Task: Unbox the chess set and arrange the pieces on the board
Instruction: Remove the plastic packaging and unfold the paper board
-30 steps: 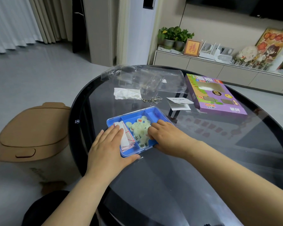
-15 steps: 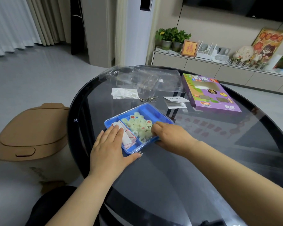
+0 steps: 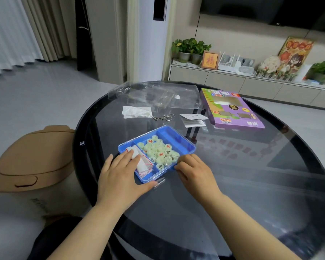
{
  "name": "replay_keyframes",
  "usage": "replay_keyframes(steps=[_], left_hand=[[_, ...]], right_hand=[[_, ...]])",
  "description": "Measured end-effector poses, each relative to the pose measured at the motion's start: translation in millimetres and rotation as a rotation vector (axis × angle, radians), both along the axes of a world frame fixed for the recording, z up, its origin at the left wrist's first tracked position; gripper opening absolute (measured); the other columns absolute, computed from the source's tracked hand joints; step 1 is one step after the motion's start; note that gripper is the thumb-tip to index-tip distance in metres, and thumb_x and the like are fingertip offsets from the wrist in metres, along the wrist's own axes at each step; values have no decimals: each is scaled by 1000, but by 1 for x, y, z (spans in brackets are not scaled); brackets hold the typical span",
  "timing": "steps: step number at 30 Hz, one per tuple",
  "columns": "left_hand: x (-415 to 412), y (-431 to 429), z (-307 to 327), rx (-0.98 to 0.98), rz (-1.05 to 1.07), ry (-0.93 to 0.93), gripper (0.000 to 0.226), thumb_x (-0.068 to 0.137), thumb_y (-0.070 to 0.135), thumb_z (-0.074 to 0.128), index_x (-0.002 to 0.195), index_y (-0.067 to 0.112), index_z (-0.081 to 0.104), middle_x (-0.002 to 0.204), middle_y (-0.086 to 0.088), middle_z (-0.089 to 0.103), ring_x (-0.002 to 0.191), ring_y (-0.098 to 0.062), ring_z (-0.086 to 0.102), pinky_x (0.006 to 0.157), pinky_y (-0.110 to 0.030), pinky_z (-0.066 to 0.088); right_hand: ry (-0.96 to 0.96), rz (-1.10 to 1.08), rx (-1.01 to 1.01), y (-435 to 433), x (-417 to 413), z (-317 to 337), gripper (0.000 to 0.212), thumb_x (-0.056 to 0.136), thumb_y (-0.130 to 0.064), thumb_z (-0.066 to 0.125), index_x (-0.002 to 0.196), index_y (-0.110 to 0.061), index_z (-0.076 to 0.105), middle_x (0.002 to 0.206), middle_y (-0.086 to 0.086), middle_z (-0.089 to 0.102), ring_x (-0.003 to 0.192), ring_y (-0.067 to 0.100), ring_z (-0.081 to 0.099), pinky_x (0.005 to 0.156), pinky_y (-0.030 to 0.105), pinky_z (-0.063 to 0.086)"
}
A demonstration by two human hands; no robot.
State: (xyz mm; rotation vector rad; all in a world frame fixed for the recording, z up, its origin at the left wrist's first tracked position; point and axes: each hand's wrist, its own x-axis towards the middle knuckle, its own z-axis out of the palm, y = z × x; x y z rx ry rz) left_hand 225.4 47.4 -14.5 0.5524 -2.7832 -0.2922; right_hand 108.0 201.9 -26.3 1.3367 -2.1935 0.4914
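A blue plastic case [image 3: 184, 142] with a clear lid lies on the dark glass table [image 3: 242, 194]. Its middle compartment holds several pale green round chess pieces [image 3: 158, 151] with red and dark characters. A folded white paper board with red lines [image 3: 144, 166] fills the left compartment. My left hand [image 3: 118, 177] lies flat on the case's near left corner, fingers straight over the folded paper, thumb along the near edge. My right hand [image 3: 195, 173] grips the case's near right edge with curled fingers.
A purple game box [image 3: 231, 109] lies at the back right, with a paper leaflet [image 3: 193, 119] beside it. Crumpled clear wrap [image 3: 158, 94], a white tissue [image 3: 136, 112] and a metal ring puzzle [image 3: 162, 117] lie behind the case. A tan bin [image 3: 30, 156] stands left of the table.
My right hand has slid off the pieces back to the case's near right edge, uncovering them. My left hand has stayed on the left corner.
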Motion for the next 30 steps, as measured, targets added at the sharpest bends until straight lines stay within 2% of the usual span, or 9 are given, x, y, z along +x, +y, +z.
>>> replay_keyframes(steps=[3,7,14,16,18,22,24,27,30], left_hand=[[0,-1,1,-56,-7,49,80,60,75,49,114,18,63,125,0,58,119,-17,52,110,-33,13],[-3,-3,3,-174,-59,64,71,59,73,30,81,22,74,89,5,73,84,-13,69,89,-31,27],[-11,7,-8,-231,-173,225,51,65,57,37,79,24,73,87,9,72,85,-12,69,91,-27,34],[-16,10,-4,-221,-218,244,42,64,53,42,71,26,73,79,13,72,75,-6,69,69,-17,49],[-19,8,-2,-271,-266,253,39,66,47,42,70,24,74,76,12,72,71,-5,69,53,-17,52],[-25,-5,4,-340,-365,503,47,91,35,35,74,16,74,74,6,73,68,-10,70,57,-20,49],[-30,-14,21,-345,-317,611,51,95,35,32,75,14,74,69,4,72,57,-12,68,51,-20,46],[-37,-27,49,-146,-149,647,35,81,36,50,86,10,73,68,-4,71,52,-20,63,50,-22,46],[-48,-49,66,462,27,671,26,83,30,56,98,11,67,77,-6,66,58,-11,63,64,-25,50]], right_hand=[[0,9,-4,4,2,3,26,46,0,85,59,-10,65,63,2,64,53,21,59,38,18,42],[22,-9,17,7,4,1,29,43,-5,89,56,-12,64,61,-1,64,50,19,58,36,17,39],[21,-37,-80,9,0,-9,21,52,-7,82,55,-12,62,62,-2,63,52,19,59,35,15,39],[23,-36,-119,9,-1,-10,11,55,-11,72,54,-12,61,62,-2,63,51,19,58,35,14,38],[14,-32,-143,9,-3,-12,7,55,-11,68,54,-12,61,62,-2,63,53,17,57,36,14,38],[20,-30,-141,9,-4,-14,6,56,-12,67,55,-13,62,61,-3,62,53,16,57,35,15,38],[22,-39,-135,10,-4,-14,6,57,-12,66,55,-13,61,62,-4,62,53,17,57,35,15,38],[11,-92,-131,12,-6,-13,6,56,-12,64,56,-16,60,63,-6,61,64,9,48,36,14,36],[-33,-171,-149,15,-12,-12,8,51,-8,61,55,-15,57,61,-6,59,64,10,46,36,16,33]])
